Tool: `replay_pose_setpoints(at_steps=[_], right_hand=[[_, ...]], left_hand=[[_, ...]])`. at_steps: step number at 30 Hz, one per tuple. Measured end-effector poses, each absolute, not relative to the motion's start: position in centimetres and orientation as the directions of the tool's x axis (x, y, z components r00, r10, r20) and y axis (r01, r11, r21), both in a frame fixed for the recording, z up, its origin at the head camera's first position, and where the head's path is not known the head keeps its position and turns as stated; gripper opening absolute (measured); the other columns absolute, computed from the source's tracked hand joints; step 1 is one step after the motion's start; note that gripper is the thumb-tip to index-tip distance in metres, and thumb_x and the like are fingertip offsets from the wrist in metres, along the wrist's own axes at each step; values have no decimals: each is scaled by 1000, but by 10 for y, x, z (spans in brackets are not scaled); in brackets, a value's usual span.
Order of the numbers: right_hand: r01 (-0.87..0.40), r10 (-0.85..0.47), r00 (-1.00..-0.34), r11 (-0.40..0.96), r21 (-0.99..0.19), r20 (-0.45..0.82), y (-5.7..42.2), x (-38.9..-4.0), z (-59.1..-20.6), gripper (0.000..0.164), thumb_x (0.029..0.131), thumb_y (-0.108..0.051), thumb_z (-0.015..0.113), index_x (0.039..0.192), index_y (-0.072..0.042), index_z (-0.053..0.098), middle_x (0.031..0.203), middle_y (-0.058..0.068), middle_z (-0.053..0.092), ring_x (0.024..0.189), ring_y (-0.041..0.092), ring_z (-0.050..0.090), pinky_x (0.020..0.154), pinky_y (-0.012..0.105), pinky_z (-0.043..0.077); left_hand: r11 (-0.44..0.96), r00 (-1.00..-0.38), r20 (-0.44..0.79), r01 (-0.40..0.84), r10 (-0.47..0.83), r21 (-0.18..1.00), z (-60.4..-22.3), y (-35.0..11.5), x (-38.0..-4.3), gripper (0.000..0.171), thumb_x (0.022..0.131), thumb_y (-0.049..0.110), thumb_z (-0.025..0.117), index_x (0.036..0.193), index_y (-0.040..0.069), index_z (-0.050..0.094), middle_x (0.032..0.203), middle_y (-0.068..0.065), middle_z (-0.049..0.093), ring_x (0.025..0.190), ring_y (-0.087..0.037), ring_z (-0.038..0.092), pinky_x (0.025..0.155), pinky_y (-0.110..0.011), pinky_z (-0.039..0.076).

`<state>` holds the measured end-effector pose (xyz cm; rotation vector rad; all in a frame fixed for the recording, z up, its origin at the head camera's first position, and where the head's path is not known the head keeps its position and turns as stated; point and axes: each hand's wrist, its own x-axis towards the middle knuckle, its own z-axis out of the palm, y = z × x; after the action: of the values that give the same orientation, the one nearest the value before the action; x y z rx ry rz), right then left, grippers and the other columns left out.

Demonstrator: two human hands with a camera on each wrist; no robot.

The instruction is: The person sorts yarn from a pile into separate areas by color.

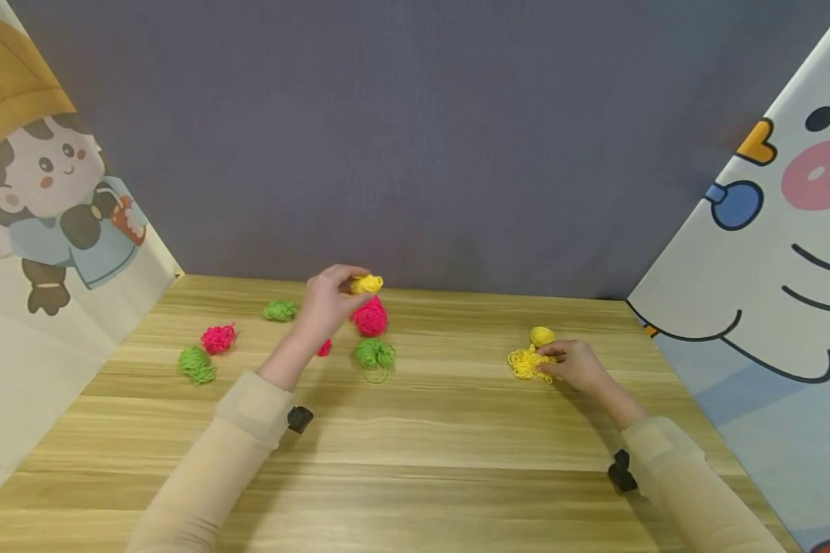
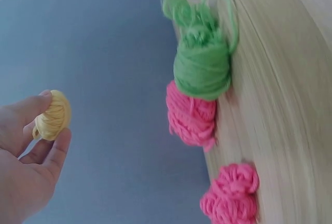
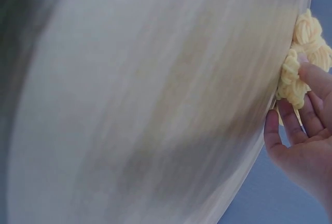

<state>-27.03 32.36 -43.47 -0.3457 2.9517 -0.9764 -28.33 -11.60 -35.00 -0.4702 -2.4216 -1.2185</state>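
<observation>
My left hand is raised above the far side of the table and pinches a small yellow yarn ball between thumb and fingers. In the left wrist view that yellow ball shows neatly wound strands. On the right, my right hand grips the edge of a loose, loopy bundle of yellow yarn lying on the table. The right wrist view has the thumb on top of this bundle and the fingers below it. Just behind it sits a rounder yellow yarn ball.
Below my left hand are a pink yarn ball and a green one with a loose loop. Farther left lie green yarn, pink yarn and another green bundle. A pink piece is partly behind my left forearm. A grey panel stands behind the table.
</observation>
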Motion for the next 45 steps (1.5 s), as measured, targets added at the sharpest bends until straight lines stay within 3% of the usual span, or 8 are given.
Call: replay_pose_setpoints(at_steps=[12, 22, 30, 31, 35, 37, 38, 45], right_hand=[[-227, -219, -972, 779, -585, 85, 326, -270, -438, 25, 80, -10, 74, 102, 1, 71, 104, 21, 68, 96, 36, 65, 73, 35, 58], [-228, -214, -972, 776, -588, 96, 326, -270, -439, 24, 80, -10, 74, 101, 0, 71, 105, 22, 67, 94, 35, 65, 69, 31, 58], [-238, -221, -970, 780, -578, 102, 327, -270, -440, 24, 81, -11, 74, 102, -1, 71, 105, 22, 67, 94, 35, 65, 70, 33, 58], [-239, -219, -970, 778, -581, 106, 330, -272, -443, 25, 82, -22, 74, 101, -6, 73, 104, 20, 68, 92, 28, 66, 70, 30, 58], [-234, -216, -971, 776, -586, 102, 330, -271, -442, 26, 82, -23, 74, 102, -6, 73, 106, 21, 67, 92, 28, 66, 69, 29, 57], [-231, -211, -972, 778, -585, 103, 330, -271, -442, 26, 82, -23, 74, 101, -6, 73, 105, 21, 68, 92, 28, 66, 67, 27, 57], [-226, -211, -973, 782, -581, 96, 327, -268, -438, 25, 81, -12, 74, 103, -1, 71, 106, 22, 67, 94, 34, 65, 68, 30, 57], [-212, -197, -976, 791, -574, 90, 327, -269, -439, 26, 81, -14, 75, 103, -1, 71, 107, 22, 67, 95, 35, 65, 69, 32, 58]], left_hand=[[503, -856, 498, 496, 143, 708, -352, -89, -279, 35, 77, 9, 77, 111, 4, 67, 110, -11, 64, 89, -21, 65, 75, -26, 56], [417, -839, 528, 532, 136, 738, -353, -67, -277, 33, 78, 7, 76, 109, 3, 68, 110, -11, 63, 92, -22, 66, 78, -29, 57], [354, -813, 565, 574, 139, 738, -357, -47, -277, 33, 77, 6, 77, 109, 4, 68, 109, -9, 64, 98, -19, 63, 80, -21, 54], [354, -812, 566, 576, 141, 737, -358, -44, -277, 33, 77, 7, 77, 109, 4, 69, 109, -8, 64, 98, -18, 63, 80, -20, 54], [349, -806, 574, 584, 143, 733, -360, -34, -277, 33, 76, 8, 78, 108, 6, 69, 108, -7, 65, 98, -17, 62, 78, -19, 54], [340, -803, 577, 590, 150, 732, -362, -28, -278, 33, 76, 8, 78, 108, 6, 69, 108, -7, 65, 97, -17, 63, 77, -20, 55], [332, -802, 578, 592, 151, 734, -363, -25, -279, 33, 75, 7, 78, 107, 5, 69, 107, -8, 65, 97, -17, 63, 77, -21, 55], [313, -818, 544, 575, 188, 756, -368, -8, -281, 34, 76, 6, 78, 108, 3, 68, 108, -10, 65, 94, -20, 64, 75, -29, 57]])
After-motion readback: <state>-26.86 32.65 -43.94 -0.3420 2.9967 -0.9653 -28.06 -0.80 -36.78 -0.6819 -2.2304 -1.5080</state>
